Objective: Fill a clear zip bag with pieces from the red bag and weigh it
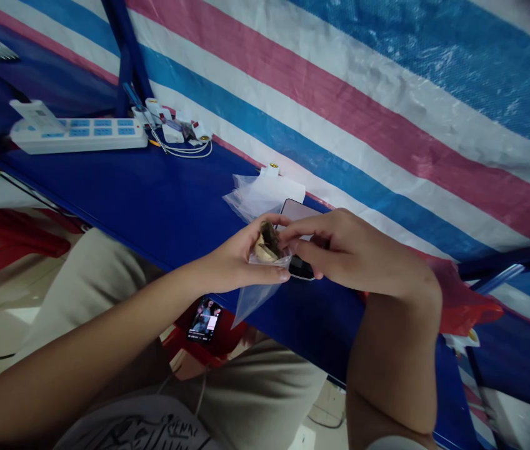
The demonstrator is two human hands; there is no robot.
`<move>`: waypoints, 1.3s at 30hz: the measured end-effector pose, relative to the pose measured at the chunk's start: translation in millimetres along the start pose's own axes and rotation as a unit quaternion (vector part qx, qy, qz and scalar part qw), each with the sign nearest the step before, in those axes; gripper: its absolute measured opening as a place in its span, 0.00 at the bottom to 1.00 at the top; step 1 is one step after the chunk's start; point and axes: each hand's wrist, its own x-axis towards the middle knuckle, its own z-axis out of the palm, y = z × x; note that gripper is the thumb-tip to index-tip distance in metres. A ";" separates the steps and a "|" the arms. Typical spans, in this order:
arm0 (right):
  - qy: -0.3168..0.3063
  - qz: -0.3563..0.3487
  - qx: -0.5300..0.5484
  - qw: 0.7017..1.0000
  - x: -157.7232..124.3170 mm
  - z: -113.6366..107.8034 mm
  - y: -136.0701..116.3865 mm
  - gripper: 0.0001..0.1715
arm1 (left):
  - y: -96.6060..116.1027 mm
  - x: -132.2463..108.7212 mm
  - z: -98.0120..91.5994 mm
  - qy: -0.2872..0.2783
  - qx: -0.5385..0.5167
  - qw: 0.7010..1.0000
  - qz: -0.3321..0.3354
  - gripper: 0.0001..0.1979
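Note:
My left hand [234,262] is wrapped round a small clear plastic bag [253,300] and a tan lump with a dark brown, crumbly-looking middle [269,242]. The bag's loose corner hangs below my thumb. From the other side my right hand [344,250] reaches in, its thumb and fingertips closed together at the dark middle. Whatever they pinch is too small to make out. Just behind both hands lies a flat device with a silver top [299,209] and a black front panel [300,267], like a small digital scale, partly covered by my fingers.
More clear bags [250,197] lie behind the device. A white power strip [100,134] and tangled chargers [175,128] sit on the blue tabletop [105,187] at left. A red plastic bag [462,297] is at right. A lit phone [204,320] rests below the table edge.

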 end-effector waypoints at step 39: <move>0.057 -0.042 -0.082 0.994 13.6 15.2 4.4 0.14 | 4.3 -2.1 -13.4 0.039 0.090 0.994 0.046 0.24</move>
